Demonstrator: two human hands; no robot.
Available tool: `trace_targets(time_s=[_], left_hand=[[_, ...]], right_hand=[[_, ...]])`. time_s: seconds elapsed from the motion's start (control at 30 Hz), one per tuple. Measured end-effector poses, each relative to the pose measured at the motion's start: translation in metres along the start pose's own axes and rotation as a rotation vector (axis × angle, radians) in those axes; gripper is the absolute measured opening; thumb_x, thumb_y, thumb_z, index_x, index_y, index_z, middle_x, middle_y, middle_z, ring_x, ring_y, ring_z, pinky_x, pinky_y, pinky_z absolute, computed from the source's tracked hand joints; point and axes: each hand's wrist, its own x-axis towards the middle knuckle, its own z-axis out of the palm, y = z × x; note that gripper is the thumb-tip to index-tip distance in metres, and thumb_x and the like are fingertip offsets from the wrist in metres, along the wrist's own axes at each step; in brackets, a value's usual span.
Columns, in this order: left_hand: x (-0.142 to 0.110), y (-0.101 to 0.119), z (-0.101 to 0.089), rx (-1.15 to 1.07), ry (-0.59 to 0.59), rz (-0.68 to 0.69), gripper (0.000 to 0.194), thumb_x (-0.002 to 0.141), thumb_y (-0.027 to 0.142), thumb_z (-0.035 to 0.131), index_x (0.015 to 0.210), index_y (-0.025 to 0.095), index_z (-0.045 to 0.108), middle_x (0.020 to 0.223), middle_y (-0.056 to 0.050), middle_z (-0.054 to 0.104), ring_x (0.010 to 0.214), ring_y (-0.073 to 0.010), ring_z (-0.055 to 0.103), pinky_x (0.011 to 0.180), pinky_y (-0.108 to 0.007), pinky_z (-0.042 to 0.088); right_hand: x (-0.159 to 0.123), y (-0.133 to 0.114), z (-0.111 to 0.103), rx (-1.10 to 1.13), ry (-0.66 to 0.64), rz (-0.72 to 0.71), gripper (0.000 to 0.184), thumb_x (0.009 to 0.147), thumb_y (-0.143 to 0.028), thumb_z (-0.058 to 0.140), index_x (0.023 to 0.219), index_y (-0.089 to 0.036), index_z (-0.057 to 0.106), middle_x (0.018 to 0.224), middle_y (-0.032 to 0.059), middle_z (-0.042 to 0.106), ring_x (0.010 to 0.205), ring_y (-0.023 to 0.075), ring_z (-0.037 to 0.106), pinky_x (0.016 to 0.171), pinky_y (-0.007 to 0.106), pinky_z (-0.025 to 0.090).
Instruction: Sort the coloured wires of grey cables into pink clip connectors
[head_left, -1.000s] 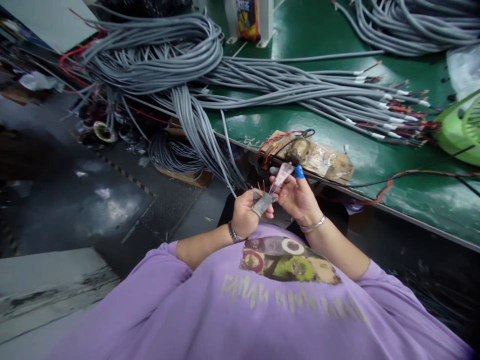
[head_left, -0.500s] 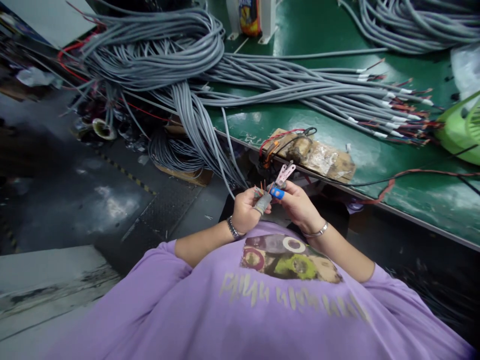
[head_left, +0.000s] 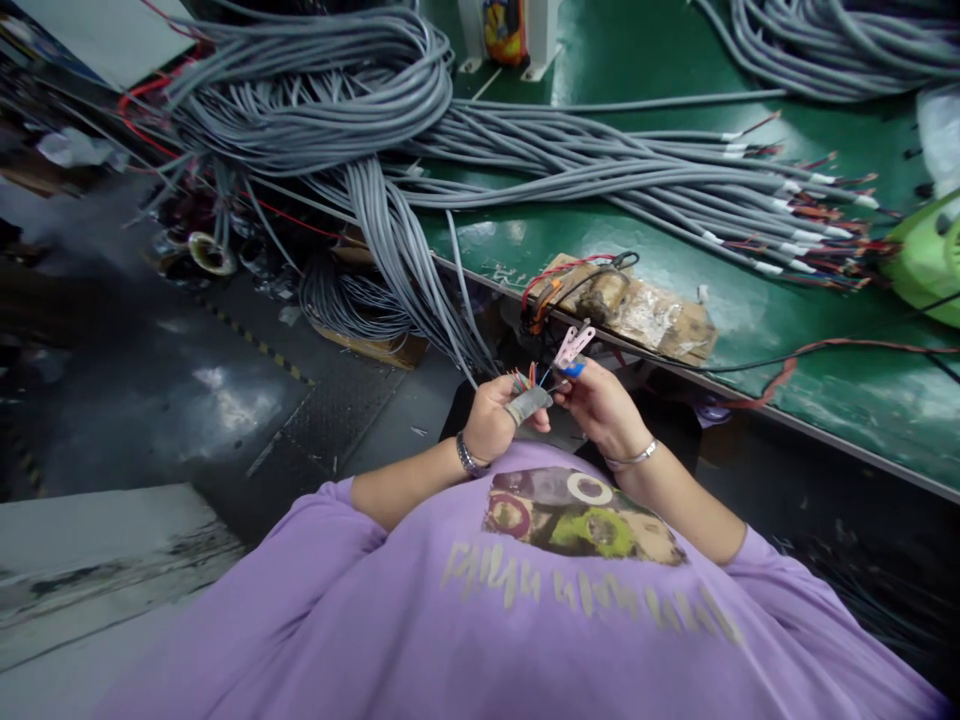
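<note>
My left hand [head_left: 491, 420] is closed round the end of a cable, its thumb covered by a grey wrap [head_left: 529, 403]. Thin coloured wires [head_left: 526, 378] fan out above that thumb. Close by on the right, my right hand [head_left: 604, 405] has its fingers pinched together at a thin dark wire that runs from the left hand. Blue tape [head_left: 572, 370] circles one of its digits. Just beyond its fingertips is a pink clip [head_left: 575, 345], at the bench edge; whether the hand touches it I cannot tell.
A wooden block [head_left: 637, 315] with tape and leads lies on the green bench [head_left: 825, 400] edge. Behind it stretch grey cables [head_left: 600, 180] with stripped ends, coming from a large coil [head_left: 315, 100]. A green fan-like object [head_left: 930, 255] stands at right.
My right hand has drawn slightly right, away from the left, opening a gap between them. The coloured wires over the left thumb show more clearly. The view has shifted a little.
</note>
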Motion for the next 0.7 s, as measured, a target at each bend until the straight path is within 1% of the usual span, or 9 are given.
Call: trace_targets(time_s=[0.07,0.1,0.2,0.27,0.33,0.47,0.57,0.7], left_hand=[[0.0,0.0,0.001,-0.014,0.058,0.03,0.04,0.071,0.054,0.074,0.075,0.015,0.064,0.057,-0.001,0.067,0.048,-0.0136,0.064,0.051,-0.026,0.055],[0.0,0.001,0.001,-0.019,0.083,0.041,0.04,0.071,0.054,0.074,0.075,0.016,0.063,0.057,0.0,0.066,0.047,-0.0136,0.063,0.051,-0.026,0.055],[0.003,0.003,0.005,-0.042,0.114,0.082,0.038,0.072,0.052,0.074,0.075,0.016,0.063,0.057,0.0,0.066,0.046,-0.0134,0.063,0.049,-0.025,0.055],[0.005,0.004,0.008,-0.057,0.099,0.104,0.036,0.073,0.05,0.074,0.075,0.016,0.062,0.057,0.001,0.066,0.047,-0.0135,0.063,0.049,-0.026,0.055],[0.006,0.003,0.011,-0.058,0.079,0.106,0.035,0.074,0.049,0.073,0.076,0.016,0.063,0.057,0.001,0.067,0.047,-0.0135,0.064,0.05,-0.026,0.056],[0.009,0.002,0.013,-0.026,0.06,0.059,0.035,0.074,0.049,0.073,0.078,0.015,0.063,0.058,0.001,0.067,0.047,-0.0134,0.064,0.052,-0.027,0.058],[0.009,0.002,0.014,-0.016,0.063,0.04,0.036,0.074,0.05,0.073,0.077,0.015,0.063,0.057,0.001,0.066,0.047,-0.0133,0.063,0.052,-0.027,0.058],[0.01,0.002,0.015,-0.025,0.062,0.042,0.037,0.072,0.05,0.075,0.077,0.015,0.062,0.057,0.001,0.066,0.046,-0.0123,0.062,0.049,-0.025,0.056]], right_hand=[[0.007,-0.003,-0.003,0.071,0.063,0.012,0.028,0.06,-0.033,0.086,0.067,-0.02,0.062,0.058,-0.006,0.058,0.05,0.0064,0.049,0.048,0.018,0.044],[0.009,-0.005,-0.003,0.089,0.061,0.02,0.03,0.061,-0.039,0.085,0.07,-0.02,0.064,0.061,-0.005,0.061,0.053,0.0072,0.051,0.05,0.019,0.046],[0.014,-0.013,0.001,0.077,-0.014,0.037,0.042,0.069,-0.06,0.076,0.079,-0.02,0.068,0.069,-0.0006,0.067,0.059,0.0102,0.057,0.055,0.022,0.049],[0.016,-0.017,0.007,0.054,-0.039,0.021,0.047,0.07,-0.066,0.073,0.079,-0.02,0.069,0.07,0.0008,0.069,0.06,0.0113,0.058,0.056,0.023,0.049],[0.018,-0.018,0.013,0.053,-0.023,-0.014,0.048,0.068,-0.066,0.075,0.079,-0.019,0.069,0.071,0.0008,0.069,0.061,0.0113,0.059,0.056,0.023,0.048],[0.017,-0.019,0.018,0.065,0.015,-0.048,0.05,0.062,-0.065,0.08,0.078,-0.018,0.068,0.071,0.0,0.069,0.061,0.0104,0.06,0.057,0.022,0.048],[0.014,-0.019,0.019,0.026,0.02,-0.062,0.051,0.064,-0.067,0.077,0.077,-0.019,0.067,0.069,-0.0012,0.068,0.06,0.0099,0.059,0.055,0.022,0.046],[0.012,-0.021,0.02,0.024,0.016,-0.051,0.047,0.067,-0.063,0.078,0.079,-0.019,0.069,0.068,-0.0012,0.068,0.061,0.0101,0.059,0.056,0.023,0.047]])
